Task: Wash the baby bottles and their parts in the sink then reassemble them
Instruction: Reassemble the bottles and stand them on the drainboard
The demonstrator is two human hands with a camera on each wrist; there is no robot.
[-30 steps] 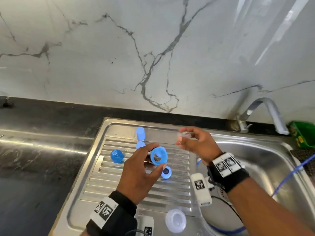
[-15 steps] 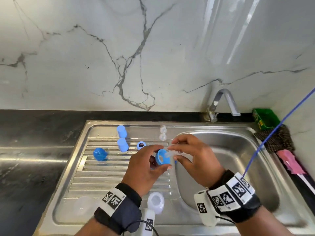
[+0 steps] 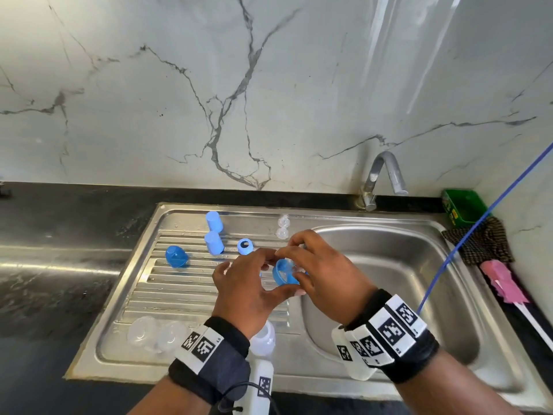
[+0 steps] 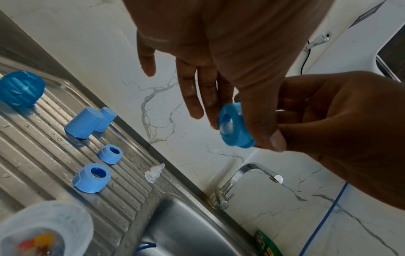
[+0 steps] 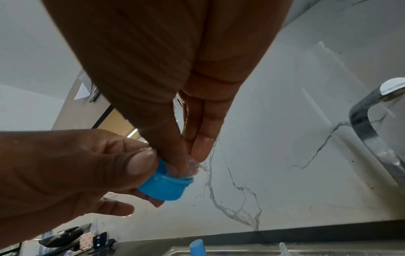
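Note:
My left hand (image 3: 263,280) pinches a blue collar ring (image 3: 283,273) between thumb and fingers, above the seam between drainboard and basin. My right hand (image 3: 303,262) pinches a clear silicone nipple (image 5: 192,166) and presses it into the ring's back; in the left wrist view the nipple (image 4: 227,126) shows through the ring's (image 4: 235,129) hole. On the drainboard (image 3: 167,298) lie two blue caps (image 3: 214,232), a blue dome cover (image 3: 176,256), another blue ring (image 3: 245,246) and clear nipples (image 3: 282,226). Clear bottles (image 3: 155,333) lie at its front; a white bottle (image 3: 263,336) is half hidden by my left wrist.
The steel basin (image 3: 395,283) opens to the right under the faucet (image 3: 386,172). A green box (image 3: 462,205), a dark cloth (image 3: 481,244) and a pink brush (image 3: 502,280) sit at the right edge. A blue cable (image 3: 478,232) crosses above the basin. Black counter (image 3: 59,265) lies left.
The hands were apart, the left with the ring, the right with the nipple. They have come together and the nipple now sits in the ring. The head view has panned right.

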